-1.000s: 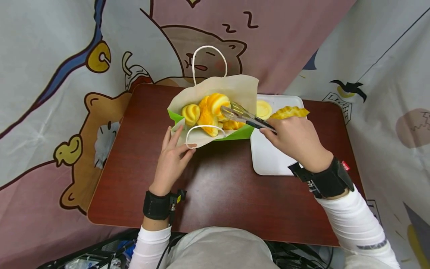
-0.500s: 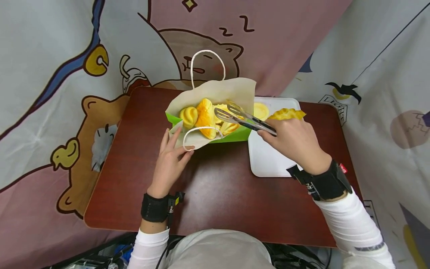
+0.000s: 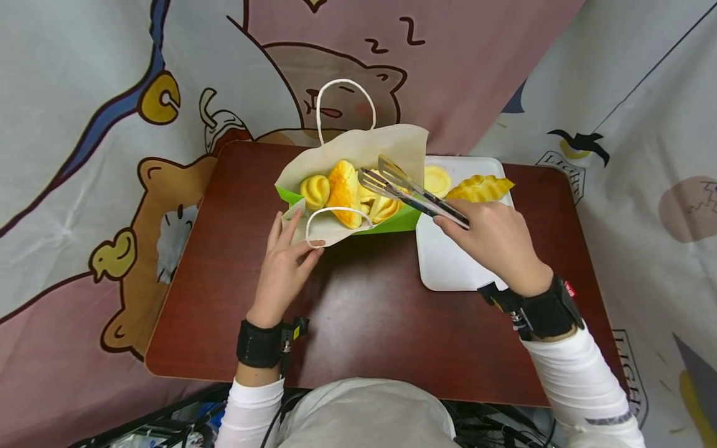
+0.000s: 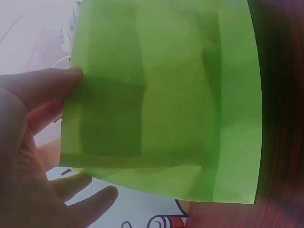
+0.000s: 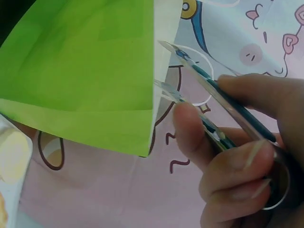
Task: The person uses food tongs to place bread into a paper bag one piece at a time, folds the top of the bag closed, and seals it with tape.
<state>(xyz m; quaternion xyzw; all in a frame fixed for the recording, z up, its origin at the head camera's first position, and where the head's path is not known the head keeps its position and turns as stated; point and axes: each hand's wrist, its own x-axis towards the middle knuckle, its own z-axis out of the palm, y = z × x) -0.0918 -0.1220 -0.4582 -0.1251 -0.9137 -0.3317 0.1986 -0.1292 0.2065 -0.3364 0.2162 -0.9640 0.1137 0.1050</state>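
A green paper bag [image 3: 404,221] with a white inside and white cord handles stands at the middle of the table, its mouth facing up. Several bread pieces lie in it, among them a swirled roll [image 3: 315,191] and a long golden one [image 3: 343,194]. My left hand [image 3: 282,270] holds the bag's near left rim, beside the front handle. My right hand [image 3: 498,239] grips metal tongs [image 3: 428,202] with dark handles. The tips of the tongs stand apart over the bag's mouth, with no bread between them. The right wrist view has the tongs [image 5: 221,102] beside the rim.
A white tray [image 3: 448,261] lies right of the bag, partly under my right forearm. On it are a round pale yellow piece [image 3: 437,181] and a long scalloped bread [image 3: 480,188]. A printed cloth [image 3: 448,74] hangs behind the brown table [image 3: 358,336].
The tongs have let go of a swirled bread piece, which has dropped lower into the bag. Their tips have spread and risen slightly. My left hand has stayed at the rim.
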